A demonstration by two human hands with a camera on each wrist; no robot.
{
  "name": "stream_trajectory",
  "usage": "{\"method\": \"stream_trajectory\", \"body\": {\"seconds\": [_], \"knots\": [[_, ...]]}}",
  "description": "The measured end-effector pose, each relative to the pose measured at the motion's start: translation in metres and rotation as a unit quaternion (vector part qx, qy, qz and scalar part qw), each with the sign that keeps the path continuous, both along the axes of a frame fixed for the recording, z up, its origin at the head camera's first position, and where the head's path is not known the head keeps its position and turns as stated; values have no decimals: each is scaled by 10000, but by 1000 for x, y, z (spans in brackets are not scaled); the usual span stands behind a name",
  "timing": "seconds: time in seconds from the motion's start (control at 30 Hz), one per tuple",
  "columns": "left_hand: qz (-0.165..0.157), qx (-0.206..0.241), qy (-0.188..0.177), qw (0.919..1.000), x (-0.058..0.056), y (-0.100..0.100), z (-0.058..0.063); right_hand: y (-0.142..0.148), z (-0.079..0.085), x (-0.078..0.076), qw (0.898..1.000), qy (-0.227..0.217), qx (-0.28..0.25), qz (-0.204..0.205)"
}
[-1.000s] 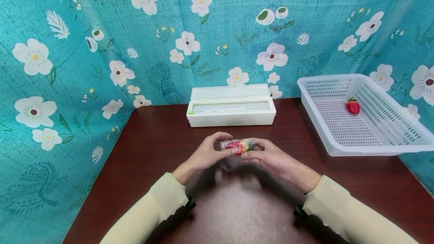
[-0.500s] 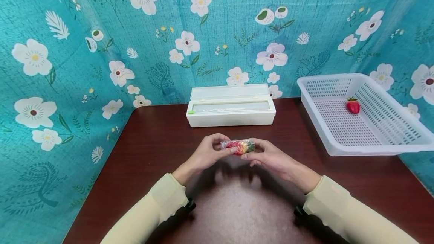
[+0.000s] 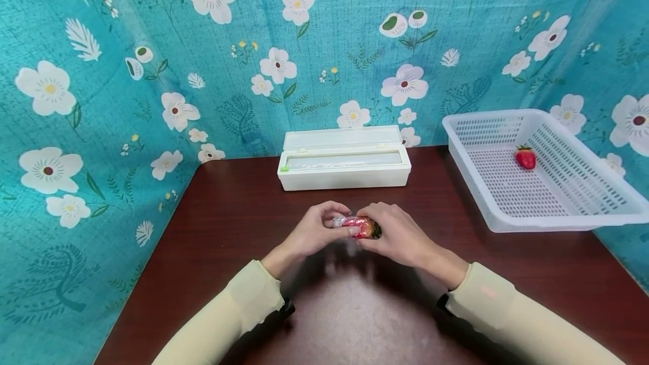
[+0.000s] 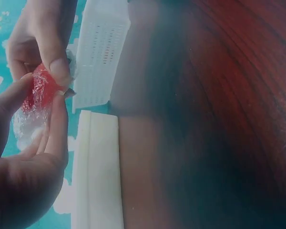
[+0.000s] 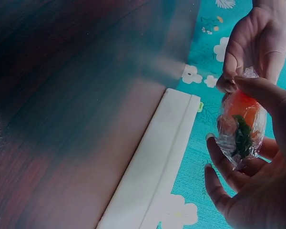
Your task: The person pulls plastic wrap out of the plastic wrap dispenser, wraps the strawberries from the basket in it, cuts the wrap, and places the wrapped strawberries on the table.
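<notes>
A strawberry (image 3: 362, 227) in crinkled clear plastic wrap (image 5: 225, 143) is held in the air between both hands, above the table's middle. My left hand (image 3: 310, 234) pinches the red tip end, where loose wrap bunches up. From the other side my right hand (image 3: 400, 235) grips the wrapped fruit near its leafy end, thumb below and fingers over the top in the head view. The right wrist view shows the green leaves through the film, pointing toward the right palm. Part of the fruit is hidden by the fingers.
Behind the hands stands a white cling wrap box (image 3: 345, 179), its lid raised and film showing inside. At the right, a white slotted plastic basket (image 3: 568, 221) contains another strawberry (image 3: 525, 157). A floral turquoise cloth (image 3: 324, 89) hangs behind the dark wooden table (image 3: 228, 213).
My right hand has turned and shifted over the strawberry, its back now facing up. The fruit has tilted slightly, leafy end lower. The left hand keeps its pinch, hardly moved.
</notes>
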State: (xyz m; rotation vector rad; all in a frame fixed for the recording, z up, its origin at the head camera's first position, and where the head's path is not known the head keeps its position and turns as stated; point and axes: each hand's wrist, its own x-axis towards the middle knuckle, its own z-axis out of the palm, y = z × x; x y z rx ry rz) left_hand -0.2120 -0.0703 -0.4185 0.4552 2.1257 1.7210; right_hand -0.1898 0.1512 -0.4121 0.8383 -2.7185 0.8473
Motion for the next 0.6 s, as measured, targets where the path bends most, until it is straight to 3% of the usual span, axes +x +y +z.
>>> {"method": "stream_trajectory", "body": {"seconds": [0.17, 0.3, 0.43, 0.6], "knots": [[-248, -232, -182, 9993, -1, -3, 1, 0, 1, -1, 9997, 181, 145, -64], [-441, -222, -61, 9988, -1, -4, 2, 0, 0, -3, 9999, 122, 100, 5], [-323, -268, 263, 9988, -2, -6, 1, -2, 0, -4, 9995, -133, -181, 229], [-172, -282, 216, 9992, -2, -9, -2, -4, 1, -4, 9972, -374, -344, 551]]}}
